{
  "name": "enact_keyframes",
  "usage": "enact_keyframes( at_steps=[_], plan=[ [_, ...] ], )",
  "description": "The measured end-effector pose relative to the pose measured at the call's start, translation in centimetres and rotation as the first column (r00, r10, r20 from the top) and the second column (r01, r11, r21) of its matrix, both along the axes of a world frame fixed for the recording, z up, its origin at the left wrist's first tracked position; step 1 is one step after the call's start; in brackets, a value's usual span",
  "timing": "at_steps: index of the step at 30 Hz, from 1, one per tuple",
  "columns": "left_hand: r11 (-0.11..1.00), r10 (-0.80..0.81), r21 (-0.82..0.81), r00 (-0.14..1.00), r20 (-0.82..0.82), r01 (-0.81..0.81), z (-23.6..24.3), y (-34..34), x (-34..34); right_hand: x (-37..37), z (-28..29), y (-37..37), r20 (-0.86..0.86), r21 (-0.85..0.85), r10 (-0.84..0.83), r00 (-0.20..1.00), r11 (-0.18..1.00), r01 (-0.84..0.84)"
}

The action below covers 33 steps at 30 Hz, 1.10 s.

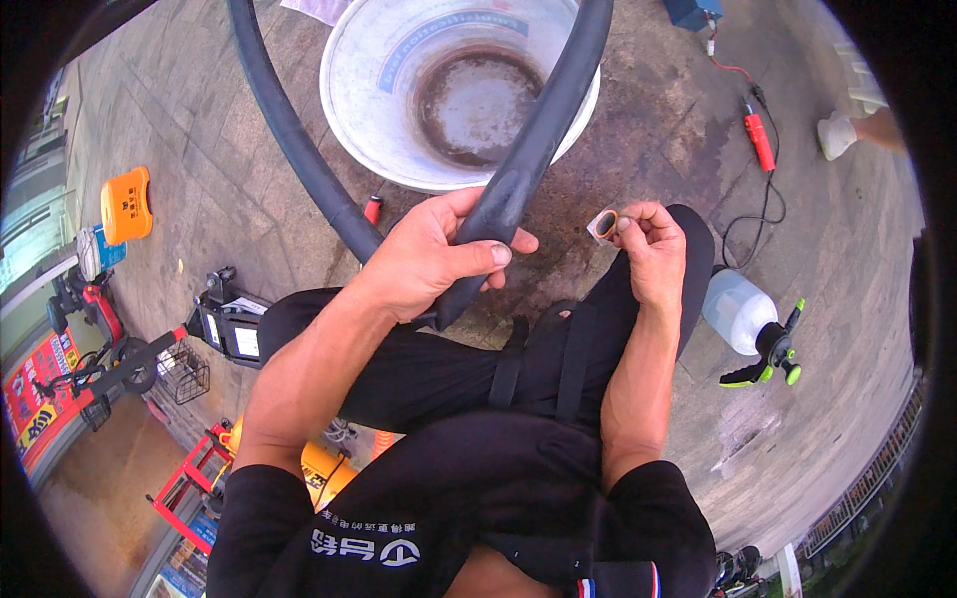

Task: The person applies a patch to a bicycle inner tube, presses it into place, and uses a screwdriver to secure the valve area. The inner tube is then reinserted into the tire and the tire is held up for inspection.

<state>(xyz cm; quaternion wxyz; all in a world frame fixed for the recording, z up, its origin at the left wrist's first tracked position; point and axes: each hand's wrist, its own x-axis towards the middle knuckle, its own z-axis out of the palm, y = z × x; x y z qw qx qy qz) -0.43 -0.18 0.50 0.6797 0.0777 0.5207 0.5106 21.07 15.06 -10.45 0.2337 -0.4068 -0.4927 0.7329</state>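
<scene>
A black rubber inner tube point(538, 140) loops up from my lap past the top edge of the view. My left hand point(431, 249) is closed round its right-hand run, with the thumb lying on top. A duller, scuffed patch shows on the tube just above that thumb. Between thumb and fingers of my right hand point(653, 249) is a small tube patch point(605, 225), dark and round with an orange rim on a pale backing. It is held to the right of the tube, apart from it.
Ahead stands a large white tub point(369, 110) with a brown-stained bottom. On the right are a spray bottle point(740, 311) and a red corded tool point(759, 143); another person's foot point(837, 136) is beyond. At left are an orange stool point(127, 206) and a black floor jack point(231, 327).
</scene>
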Motion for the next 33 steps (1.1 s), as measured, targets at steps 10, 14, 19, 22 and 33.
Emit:
enact_keyframes(
  at_steps=[10, 14, 19, 22, 33],
  plan=[
    [1.0, 0.002, 0.027, 0.999, 0.04, -0.003, -0.24, -0.25, -0.25, -0.06, -0.02, 0.03, -0.022, -0.006, 0.005, 1.0, 1.0, -0.005],
    [1.0, 0.004, 0.029, 0.999, 0.032, -0.005, -0.27, -0.27, -0.25, -0.05, 0.01, -0.01, -0.016, -0.003, 0.005, 1.0, 1.0, -0.005],
    [0.999, 0.012, 0.035, 0.999, 0.046, -0.013, -0.24, -0.32, -0.15, -0.05, 0.23, -0.07, -0.005, -0.003, 0.011, 1.0, 1.0, -0.011],
    [0.999, 0.015, 0.037, 0.999, 0.045, -0.017, -0.24, -0.32, -0.13, -0.05, 0.29, -0.11, -0.012, -0.005, 0.01, 1.0, 1.0, -0.01],
    [1.0, 0.007, 0.027, 1.0, -0.016, -0.007, -0.28, -0.17, 0.17, -0.09, 0.3, -0.11, -0.01, 0.011, 0.019, 1.0, 1.0, -0.019]
  ],
)
